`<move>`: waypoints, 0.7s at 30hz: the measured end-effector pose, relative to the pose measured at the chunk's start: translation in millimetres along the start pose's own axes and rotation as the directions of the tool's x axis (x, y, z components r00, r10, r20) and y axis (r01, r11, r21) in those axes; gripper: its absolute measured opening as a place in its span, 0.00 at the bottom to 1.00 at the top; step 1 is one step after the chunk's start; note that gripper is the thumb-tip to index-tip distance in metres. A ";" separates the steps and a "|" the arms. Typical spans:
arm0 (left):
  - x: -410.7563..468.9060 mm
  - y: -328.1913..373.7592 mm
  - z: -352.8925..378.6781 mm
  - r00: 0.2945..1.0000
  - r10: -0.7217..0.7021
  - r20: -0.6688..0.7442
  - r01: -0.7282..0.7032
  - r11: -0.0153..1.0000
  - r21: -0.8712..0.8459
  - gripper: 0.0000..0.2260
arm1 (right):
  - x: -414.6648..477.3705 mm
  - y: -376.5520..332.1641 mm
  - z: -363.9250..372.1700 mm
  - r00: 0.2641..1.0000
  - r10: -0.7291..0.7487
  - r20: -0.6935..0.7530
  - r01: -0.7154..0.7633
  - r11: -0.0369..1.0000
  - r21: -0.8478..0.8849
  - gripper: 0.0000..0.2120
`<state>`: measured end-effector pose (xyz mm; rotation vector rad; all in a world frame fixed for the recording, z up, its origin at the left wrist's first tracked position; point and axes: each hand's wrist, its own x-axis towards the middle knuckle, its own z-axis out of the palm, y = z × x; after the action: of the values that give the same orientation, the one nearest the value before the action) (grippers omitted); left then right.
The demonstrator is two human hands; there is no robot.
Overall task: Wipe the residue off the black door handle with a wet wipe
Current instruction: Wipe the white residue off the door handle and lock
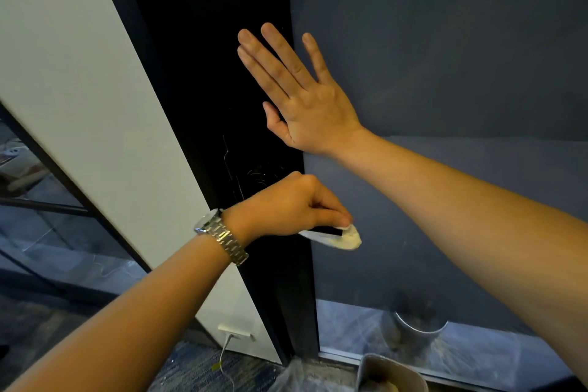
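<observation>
Left hand (pixel 286 207) pinching wet wipe (pixel 343 239) at handle (pixel 327 231) tip, right hand (pixel 305 99) apparently flat on door edge (pixel 294 41)

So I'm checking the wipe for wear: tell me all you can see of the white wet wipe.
The crumpled white wet wipe is bunched into a small wad, faintly yellowish at its outer end. The left hand pinches it around the short black door handle, wrapping the handle's end and underside. Its texture looks soft and damp.
</observation>
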<state>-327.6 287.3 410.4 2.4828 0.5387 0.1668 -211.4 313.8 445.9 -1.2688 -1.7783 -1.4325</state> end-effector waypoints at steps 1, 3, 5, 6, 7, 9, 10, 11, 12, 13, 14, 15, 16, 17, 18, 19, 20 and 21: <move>-4.6 -1.4 -4.9 1.000 0.003 0.003 -0.003 1.000 -0.016 0.09 | 0.2 -0.1 0.0 1.000 -0.002 -0.001 0.002 1.000 0.000 0.25; -14.4 -7.0 -18.2 0.999 -0.047 0.008 0.048 0.998 -0.036 0.10 | 0.1 -0.2 0.5 1.000 -0.005 0.006 0.005 1.000 0.002 0.25; -19.2 -13.9 -29.1 0.992 -0.124 0.018 0.125 0.991 -0.053 0.09 | 0.0 0.3 0.7 1.000 -0.002 0.012 0.002 1.000 0.000 0.25; -18.8 -16.4 -30.7 0.989 -0.146 0.021 0.147 0.987 -0.058 0.09 | 0.0 0.1 0.6 1.000 -0.001 0.011 0.001 1.000 0.001 0.25; -15.8 -15.6 -29.7 0.989 -0.148 0.021 0.149 0.987 -0.058 0.08 | -0.1 0.4 0.4 1.000 -0.001 0.010 0.001 1.000 0.001 0.25; -7.3 -9.5 -20.5 0.993 -0.119 0.016 0.120 0.991 -0.053 0.10 | -0.1 -0.3 -0.1 1.000 0.000 0.007 0.000 1.000 -0.002 0.25; -3.2 -6.3 -14.2 0.995 -0.101 0.020 0.102 0.993 -0.052 0.12 | 0.1 -0.6 -0.4 1.000 0.001 0.005 -0.001 1.000 -0.004 0.25; 0.3 -3.5 -7.5 0.996 -0.085 0.032 0.087 0.995 -0.039 0.14 | 0.2 -0.7 -0.8 1.000 0.003 0.005 -0.003 1.000 -0.004 0.25; 2.5 -2.1 -1.9 0.996 -0.072 0.055 0.073 0.997 -0.009 0.15 | 0.1 -0.8 -1.0 1.000 0.003 0.008 -0.003 1.000 -0.002 0.25; 2.7 -0.6 1.3 0.994 -0.063 0.085 0.061 0.998 0.031 0.15 | 0.0 -0.8 -1.3 1.000 0.004 0.012 -0.004 1.000 -0.001 0.25; 1.4 -2.4 1.3 0.992 -0.060 0.114 0.052 0.996 0.066 0.13 | -0.1 -0.6 -1.6 1.000 0.004 0.016 -0.004 1.000 -0.002 0.25; -1.7 -6.5 -2.4 0.989 -0.068 0.132 0.055 0.994 0.095 0.12 | -0.5 -0.4 -1.4 1.000 0.004 0.020 -0.004 1.000 -0.003 0.25; -5.4 -13.0 -8.4 0.985 -0.099 0.141 0.081 0.989 0.126 0.13 | -0.6 -0.1 -1.3 1.000 0.002 0.023 -0.002 1.000 -0.004 0.25; -9.3 -19.7 -15.3 0.979 -0.142 0.145 0.119 0.980 0.158 0.17 | -0.6 -0.1 -1.3 1.000 0.001 0.028 0.000 1.000 -0.005 0.25; -12.0 -25.5 -21.4 0.973 -0.184 0.141 0.156 0.970 0.186 0.22 | -0.4 -0.1 -1.4 1.000 0.000 0.032 0.000 1.000 -0.008 0.25; -12.8 -27.6 -24.1 0.967 -0.219 0.131 0.189 0.960 0.204 0.25 | -0.3 -0.5 -1.5 0.999 0.001 0.033 -0.001 1.000 -0.013 0.25; -11.9 -24.6 -21.7 0.963 -0.238 0.124 0.208 0.954 0.215 0.26 | 0.0 -0.9 -1.6 0.999 0.003 0.033 -0.003 1.000 -0.017 0.25; -8.7 -17.8 -14.6 0.965 -0.236 0.117 0.206 0.953 0.225 0.25 | 0.0 -1.4 -1.7 1.000 0.004 0.031 -0.004 1.000 -0.021 0.25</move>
<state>-345.0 304.6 412.2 2.5875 0.8037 -0.1648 -213.0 312.2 445.8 -1.3110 -1.7839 -1.4409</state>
